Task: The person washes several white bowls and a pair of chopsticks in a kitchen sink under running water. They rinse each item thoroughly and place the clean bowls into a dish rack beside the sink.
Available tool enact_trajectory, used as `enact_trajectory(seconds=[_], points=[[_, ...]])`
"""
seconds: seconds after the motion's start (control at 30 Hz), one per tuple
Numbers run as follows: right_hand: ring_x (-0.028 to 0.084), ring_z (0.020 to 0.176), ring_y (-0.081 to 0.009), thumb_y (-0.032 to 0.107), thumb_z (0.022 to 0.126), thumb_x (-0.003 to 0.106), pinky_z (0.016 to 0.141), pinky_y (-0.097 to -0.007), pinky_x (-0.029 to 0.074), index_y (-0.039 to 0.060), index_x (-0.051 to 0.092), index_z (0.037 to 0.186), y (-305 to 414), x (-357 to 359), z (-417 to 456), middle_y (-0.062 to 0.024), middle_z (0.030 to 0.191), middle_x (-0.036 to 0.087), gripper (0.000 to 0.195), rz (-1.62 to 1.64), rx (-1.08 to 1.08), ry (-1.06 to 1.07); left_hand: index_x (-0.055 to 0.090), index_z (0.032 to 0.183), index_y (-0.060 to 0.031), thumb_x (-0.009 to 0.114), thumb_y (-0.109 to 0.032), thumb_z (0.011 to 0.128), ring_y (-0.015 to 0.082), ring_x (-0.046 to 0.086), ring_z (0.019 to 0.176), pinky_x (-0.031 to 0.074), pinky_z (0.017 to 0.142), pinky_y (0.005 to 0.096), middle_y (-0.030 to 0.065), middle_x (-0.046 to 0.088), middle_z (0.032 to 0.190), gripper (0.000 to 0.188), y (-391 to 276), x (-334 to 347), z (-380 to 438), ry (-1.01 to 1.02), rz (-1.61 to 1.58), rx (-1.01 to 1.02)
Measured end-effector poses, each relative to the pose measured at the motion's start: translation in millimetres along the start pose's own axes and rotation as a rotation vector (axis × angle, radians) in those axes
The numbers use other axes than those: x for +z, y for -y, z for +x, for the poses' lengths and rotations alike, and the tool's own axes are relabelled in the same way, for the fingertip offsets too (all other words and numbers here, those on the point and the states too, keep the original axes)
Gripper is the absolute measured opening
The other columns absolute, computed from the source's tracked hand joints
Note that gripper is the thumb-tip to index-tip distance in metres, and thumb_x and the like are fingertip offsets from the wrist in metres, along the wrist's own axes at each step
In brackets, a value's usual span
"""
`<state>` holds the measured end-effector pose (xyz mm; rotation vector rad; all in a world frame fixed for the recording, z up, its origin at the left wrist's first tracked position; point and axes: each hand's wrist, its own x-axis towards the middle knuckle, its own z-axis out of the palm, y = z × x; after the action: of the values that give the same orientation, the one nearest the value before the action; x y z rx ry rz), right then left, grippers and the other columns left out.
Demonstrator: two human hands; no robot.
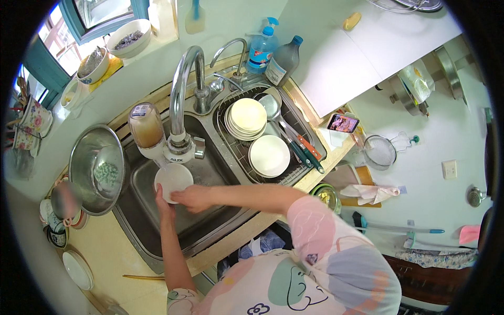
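Observation:
A white bowl (pixel 173 178) is tilted under the tap filter (pixel 176 151), and water runs onto it. My left hand (pixel 163 202) grips the bowl's near left rim. My right hand (pixel 193 198) presses against its lower right side, fingers at the rim; whether it holds a cloth is hidden. Both hands are over the left basin of the stainless-steel sink (pixel 220 201). The chrome faucet (pixel 179 90) arches above, and the filter carries a jar-shaped cartridge (pixel 145 126) on its left.
A wire rack (pixel 240 165) in the right basin holds stacked white bowls (pixel 269 155), a ladle (pixel 269 106) and handled utensils. A steel basin (pixel 98 132) leans at the sink's left. Plates (pixel 77 271) and chopsticks (pixel 143 277) lie on the counter. Bottles (pixel 262 51) stand behind; a phone (pixel 342 123) is propped at right.

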<state>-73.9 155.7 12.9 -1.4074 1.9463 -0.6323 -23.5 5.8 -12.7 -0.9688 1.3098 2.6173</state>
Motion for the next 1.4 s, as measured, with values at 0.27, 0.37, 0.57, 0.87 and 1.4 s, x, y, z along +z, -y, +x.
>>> enact_trajectory(seconds=[0.27,0.37,0.57,0.87,1.4], points=[[0.033,0.126,-0.0289,0.026,0.068,0.065,0.104,-0.0407,0.028,-0.0059,0.034,0.127,-14,-4,4,-0.0208,0.129,0.041,0.073,-0.419,-0.088,-0.285,0.036,0.130,-0.0088,0.042,-0.039,0.091,0.0241,0.047,0.113,0.039,0.093,0.0401,0.0101,0.048,0.123,0.050,10,11,2,0.008,0.020,0.019],[0.042,0.120,-0.0290,0.022,0.070,0.063,0.099,-0.0439,0.033,-0.0065,0.037,0.124,-14,12,6,-0.0199,0.121,0.048,0.066,-0.072,-0.063,-0.047,0.035,0.130,-0.0094,0.041,-0.033,0.092,0.0221,0.049,0.111,0.039,0.093,0.0374,0.0081,0.049,0.122,0.045,-1,2,-4,0.057,-0.109,-0.137],[0.029,0.129,-0.0238,0.038,0.061,0.069,0.110,-0.0403,0.014,-0.0013,0.041,0.124,-30,-27,-13,-0.0138,0.130,0.042,0.079,-0.785,-0.134,-0.049,0.039,0.128,-0.0054,0.043,-0.038,0.090,0.0239,0.049,0.111,0.042,0.090,0.0388,0.0089,0.050,0.122,0.050,16,-3,-13,-0.011,0.006,-0.105],[0.048,0.106,-0.0298,0.036,0.068,0.066,0.100,-0.0468,0.029,0.0052,0.058,0.079,6,-58,-3,-0.0163,0.106,0.053,0.033,-0.304,-0.232,-0.213,0.044,0.117,0.0027,0.037,-0.022,0.091,0.0294,0.057,0.095,0.049,0.079,0.0432,0.0153,0.054,0.108,0.036,56,-51,8,0.350,-0.578,-0.294],[0.058,0.093,-0.0360,0.033,0.068,0.072,0.076,-0.0434,0.046,-0.0012,0.046,0.103,-13,57,48,-0.0229,0.098,0.058,0.055,0.661,0.682,-0.929,0.036,0.129,-0.0092,0.039,0.012,0.060,0.0325,0.038,0.116,0.030,0.100,0.0418,0.0152,0.039,0.126,0.072,0,46,-39,-0.286,0.640,0.647]])
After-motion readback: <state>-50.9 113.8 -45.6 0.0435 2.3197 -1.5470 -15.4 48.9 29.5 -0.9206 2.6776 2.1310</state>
